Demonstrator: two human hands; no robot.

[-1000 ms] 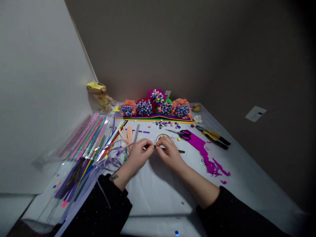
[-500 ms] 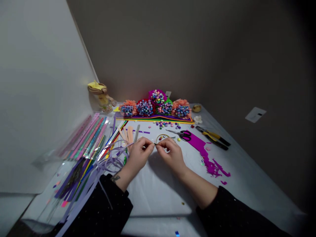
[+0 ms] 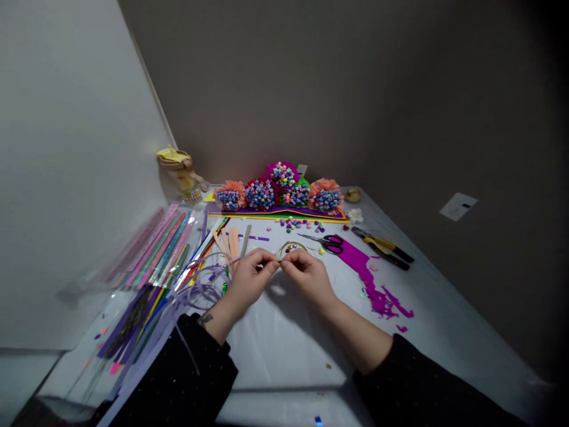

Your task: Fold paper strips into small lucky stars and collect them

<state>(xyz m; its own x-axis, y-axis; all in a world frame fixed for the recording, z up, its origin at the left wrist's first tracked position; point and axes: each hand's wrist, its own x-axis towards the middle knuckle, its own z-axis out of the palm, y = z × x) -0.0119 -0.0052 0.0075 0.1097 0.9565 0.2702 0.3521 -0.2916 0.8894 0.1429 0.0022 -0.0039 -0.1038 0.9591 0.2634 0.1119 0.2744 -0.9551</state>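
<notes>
The left hand (image 3: 249, 277) and right hand (image 3: 310, 279), fingers pinched closed, hold a tiny greenish piece (image 3: 280, 261) between them above the smooth white surface (image 3: 288, 356).

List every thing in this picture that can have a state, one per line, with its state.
Left hand: pinching a small piece, mostly hidden
Right hand: pinching that piece too
Scissors: lying down; how far open is unclear
Pliers: lying down, handles apart
Magenta paper: whole at one end, shredded at the other
Lilac ribbon: loosely looped
Small stars: loose, scattered
Star bouquets: wrapped, grouped at the back
Patterned strips: inside clear plastic
</notes>
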